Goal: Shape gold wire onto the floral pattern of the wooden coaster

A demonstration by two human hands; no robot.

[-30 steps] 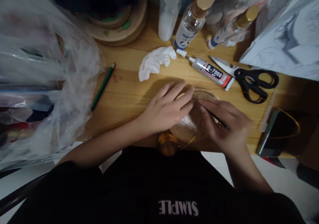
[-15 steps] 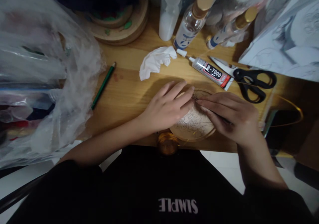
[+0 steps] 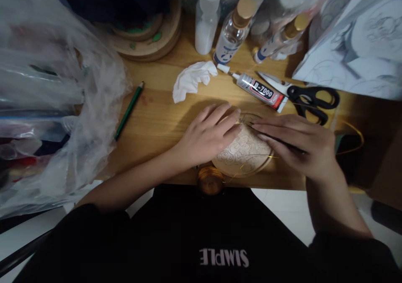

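A round pale disc (image 3: 248, 151) with a drawn scroll pattern lies at the table's front edge. My left hand (image 3: 212, 134) rests over its left side, fingers stretched out and the tips touching the surface near the top. My right hand (image 3: 298, 142) is closed on a thin dark tool (image 3: 292, 146), apparently tweezers, mostly hidden by the fingers; its tip is close to the disc's upper part. Fine golden thread or wire (image 3: 243, 165) crosses the disc's lower part. A spool of golden wire (image 3: 210, 180) sits just below the disc on the left.
Beyond the hands lie a B-7000 glue tube (image 3: 260, 91), black-handled scissors (image 3: 309, 98) and a crumpled tissue (image 3: 193, 79). Bottles (image 3: 232, 33) stand behind. A green pencil (image 3: 129, 111) and a plastic bag (image 3: 94, 119) are at left; printed sheets (image 3: 354, 61) are at right.
My right hand has shifted a little to the right, its fingertips farther from the left hand's, uncovering more of the disc. The left hand stays on the disc. The view has shifted slightly.
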